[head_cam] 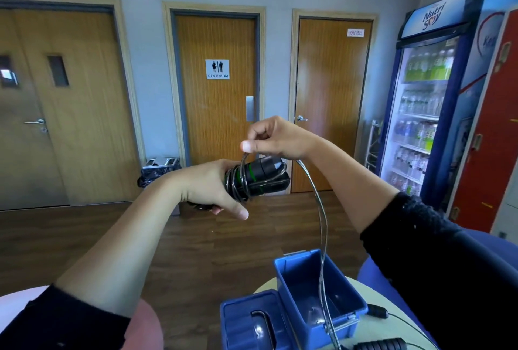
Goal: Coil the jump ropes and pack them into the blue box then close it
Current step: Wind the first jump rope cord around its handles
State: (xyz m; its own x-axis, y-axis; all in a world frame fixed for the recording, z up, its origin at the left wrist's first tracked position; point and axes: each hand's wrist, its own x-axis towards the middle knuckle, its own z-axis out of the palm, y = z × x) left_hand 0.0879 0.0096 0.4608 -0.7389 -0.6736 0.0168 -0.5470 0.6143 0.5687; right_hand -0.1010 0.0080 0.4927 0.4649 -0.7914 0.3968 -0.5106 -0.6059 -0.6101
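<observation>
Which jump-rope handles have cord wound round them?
The black pair gripped in the left hand; the right hand pinches the loose cord. The ribbed handle on the table is unwrapped.

A round, pale worktop (374, 329) fills the lower right of the frame, and only part of it shows above the bottom edge. A blue box (294, 274) stands on it, open at the top. Its lid (238, 324) lies flat to the left of it, with a black carry handle (261, 315) on its face. A clear rope (323, 279) drops into the box, crosses the front rim and runs down to the bottom edge. Right of the box a small black end piece (377, 311) lies on the worktop, with a thin cord (412, 327) trailing toward the lower right. A black ribbed handle (379, 345) lies at the very bottom, partly cut off.
</observation>
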